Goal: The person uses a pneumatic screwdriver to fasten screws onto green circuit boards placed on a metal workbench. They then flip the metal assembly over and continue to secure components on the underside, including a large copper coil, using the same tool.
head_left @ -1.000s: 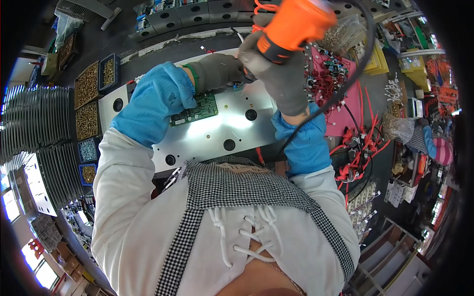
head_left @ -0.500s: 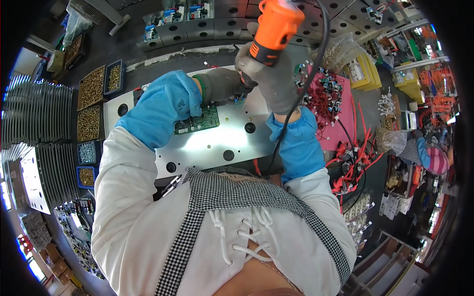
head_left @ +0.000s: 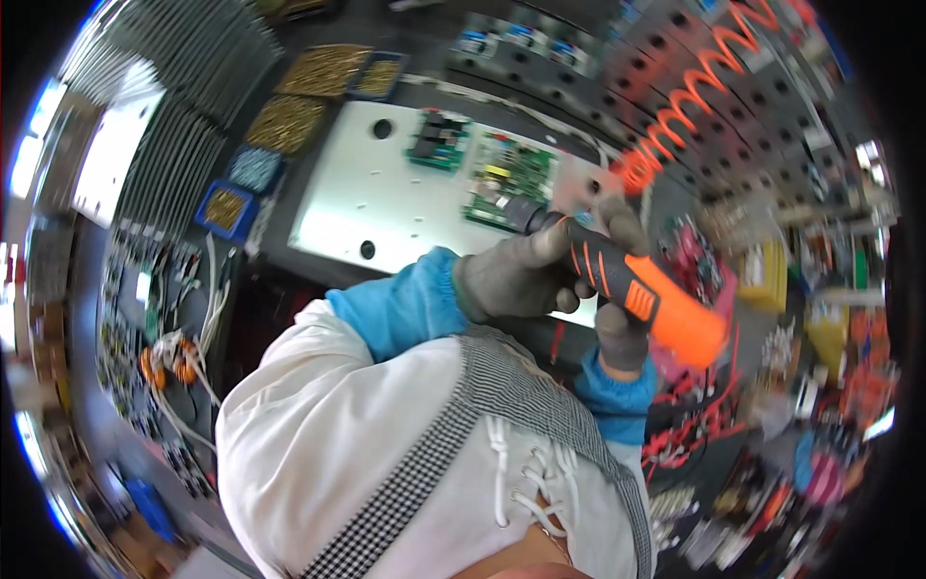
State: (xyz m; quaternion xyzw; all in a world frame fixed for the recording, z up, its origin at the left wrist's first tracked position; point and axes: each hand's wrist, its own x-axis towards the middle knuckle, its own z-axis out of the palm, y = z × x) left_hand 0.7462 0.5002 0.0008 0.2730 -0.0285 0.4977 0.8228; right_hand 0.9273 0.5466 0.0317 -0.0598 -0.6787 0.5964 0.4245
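Observation:
An orange-and-black electric screwdriver point(head_left: 666, 304) is held slanted over the near right part of a pale metal plate point(head_left: 352, 179). My left hand point(head_left: 511, 280), in a grey glove and blue sleeve cover, is closed round the screwdriver's dark front part. My right hand point(head_left: 622, 338), gloved the same way, wraps the screwdriver's body from the right, its palm partly hidden behind the tool. The dark nose of the driver points left toward a large green circuit board point(head_left: 511, 179). A smaller green board with black parts point(head_left: 439, 140) lies left of it on the plate.
Bins of brass-coloured fasteners point(head_left: 287, 124), a bin of silvery pieces point(head_left: 256, 169) and a small blue bin point(head_left: 227, 207) stand left of the plate. Metal sheets point(head_left: 183, 58) are stacked further left. An orange coiled cord point(head_left: 675, 116) hangs at the back right, near yellow bins point(head_left: 762, 280).
The screwdriver has swung from upright at the far side to slanted and nearer me. Both hands have come closer, uncovering the boards. My view has turned and shifted.

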